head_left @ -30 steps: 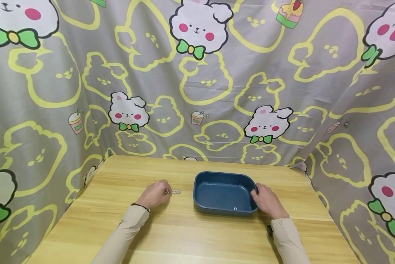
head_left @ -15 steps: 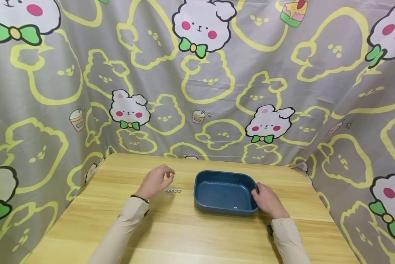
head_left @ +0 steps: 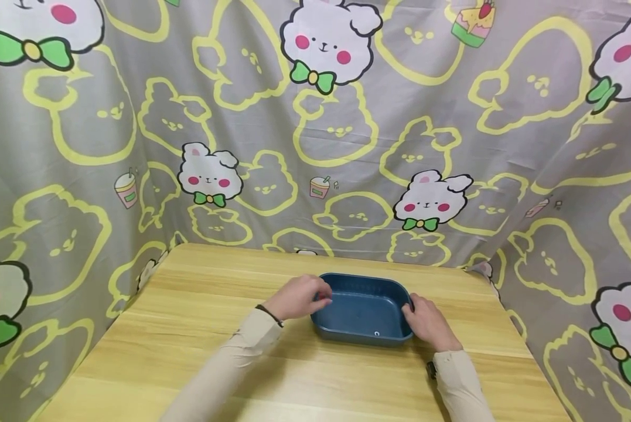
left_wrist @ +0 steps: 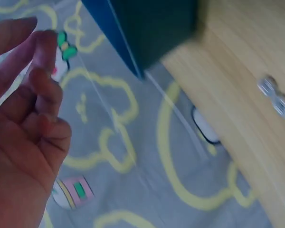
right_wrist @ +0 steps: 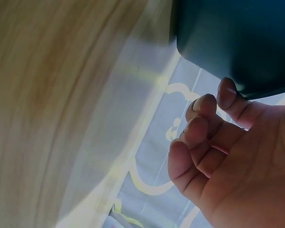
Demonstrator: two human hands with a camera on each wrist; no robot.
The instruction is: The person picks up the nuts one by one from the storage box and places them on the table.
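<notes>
My left hand (head_left: 296, 298) hovers at the left rim of a blue rectangular plastic bin (head_left: 354, 337). Its fingers are bent, with thumb and forefinger tips close together; whether a small piece sits between them cannot be made out. With my right hand (head_left: 432, 323) I grip the bin's right end, thumb over the rim and fingers against the outer wall. One small silver nut (head_left: 377, 334) lies inside near the front wall. A row of silver nuts (left_wrist: 281, 102) on the table shows in the left wrist view; my left arm hides it in the head view.
The bin stands on a light wood-grain table (head_left: 199, 281). A grey curtain (head_left: 273, 135) printed with rabbits hangs behind the table and along both sides.
My left hand has risen from the row of nuts and moved right to the bin's left rim. The right hand keeps its grip, and the bin stays in place.
</notes>
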